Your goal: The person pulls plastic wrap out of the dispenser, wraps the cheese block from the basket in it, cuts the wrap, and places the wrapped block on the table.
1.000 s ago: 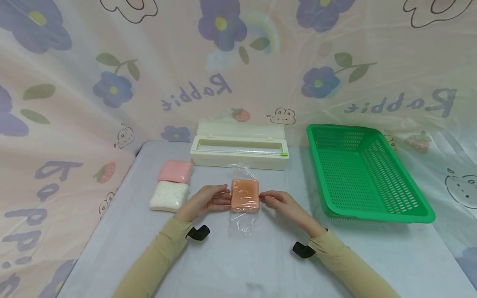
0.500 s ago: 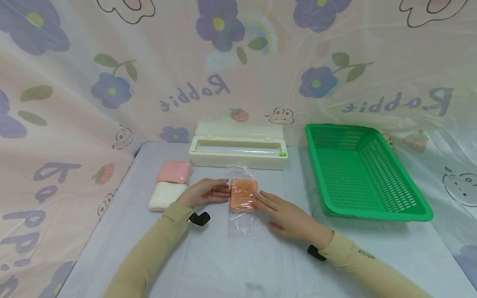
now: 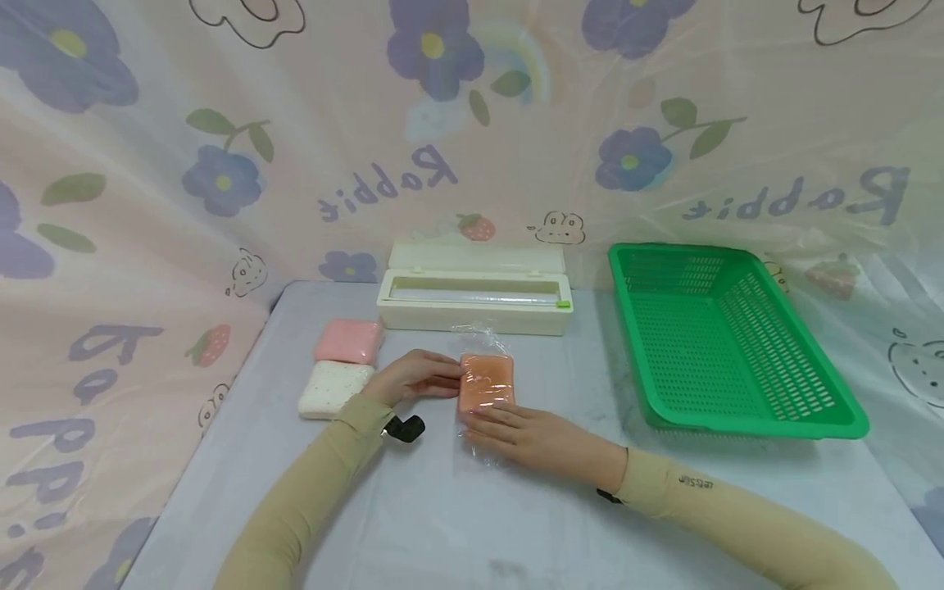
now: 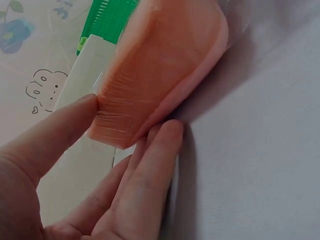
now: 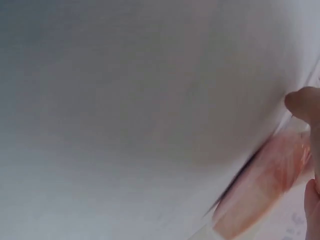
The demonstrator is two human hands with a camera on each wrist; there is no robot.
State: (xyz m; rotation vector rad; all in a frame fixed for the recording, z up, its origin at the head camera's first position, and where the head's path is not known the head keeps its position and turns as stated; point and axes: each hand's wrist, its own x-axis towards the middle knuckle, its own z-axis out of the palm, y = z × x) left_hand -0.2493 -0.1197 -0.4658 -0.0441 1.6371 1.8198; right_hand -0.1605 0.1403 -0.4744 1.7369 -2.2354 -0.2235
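Note:
An orange bar of soap (image 3: 485, 378) lies on the table with clear plastic film (image 3: 481, 329) over it, loose film sticking out at its far and near ends. My left hand (image 3: 419, 375) is at the bar's left side. The left wrist view shows the thumb (image 4: 75, 117) on the film at one edge and fingertips (image 4: 167, 137) against the lower edge, pinching that end. My right hand (image 3: 542, 438) lies over the near edge and near film flap with fingers extended. In the right wrist view the soap (image 5: 265, 185) is blurred beside the fingers.
Pink (image 3: 348, 340) and speckled white (image 3: 335, 388) soap bars lie to the left. Behind stands a cream film dispenser (image 3: 472, 318) with its lid raised and a roll inside. A green plastic basket (image 3: 634, 360) stands at the right. A printed cloth (image 3: 516, 147) hangs behind the table.
My right hand has moved from the bar's right side round to its near edge, over the film flap. My left hand has shifted slightly closer against the left side.

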